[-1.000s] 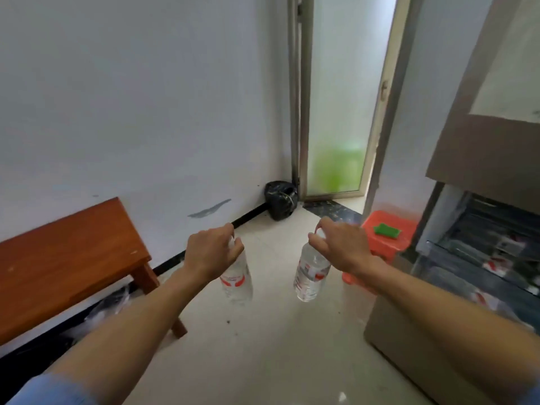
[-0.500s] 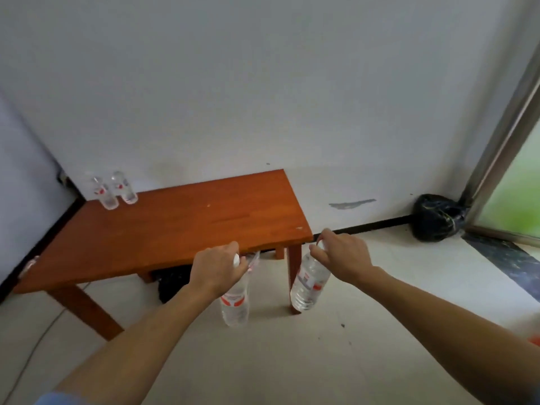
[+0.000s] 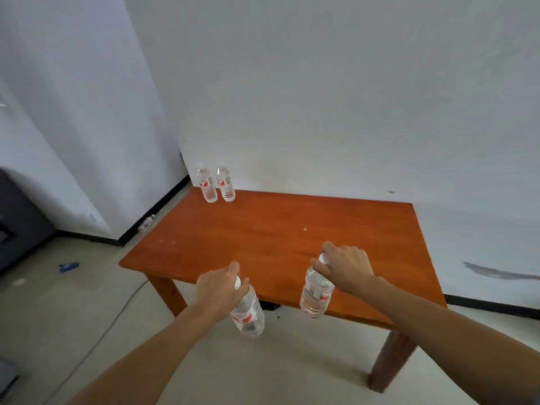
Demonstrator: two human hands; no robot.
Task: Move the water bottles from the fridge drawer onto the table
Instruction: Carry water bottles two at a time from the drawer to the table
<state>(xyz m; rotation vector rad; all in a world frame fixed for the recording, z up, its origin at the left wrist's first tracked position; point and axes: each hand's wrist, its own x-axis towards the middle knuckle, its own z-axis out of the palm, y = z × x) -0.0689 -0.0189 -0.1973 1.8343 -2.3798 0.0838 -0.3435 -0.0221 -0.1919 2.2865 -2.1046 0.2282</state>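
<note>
Head camera: the left hand (image 3: 217,290) grips the white-capped neck of a clear plastic water bottle with a red label (image 3: 248,315), which hangs just before the near edge of the orange-brown wooden table (image 3: 263,229). The right hand (image 3: 346,267) grips a second clear bottle (image 3: 317,295) likewise, over that edge. Two more bottles (image 3: 207,187) stand upright at its far left corner.

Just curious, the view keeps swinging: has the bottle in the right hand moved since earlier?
Yes. The bottle in the right hand, earlier beside a leg of the table, now hangs over its near edge.
</note>
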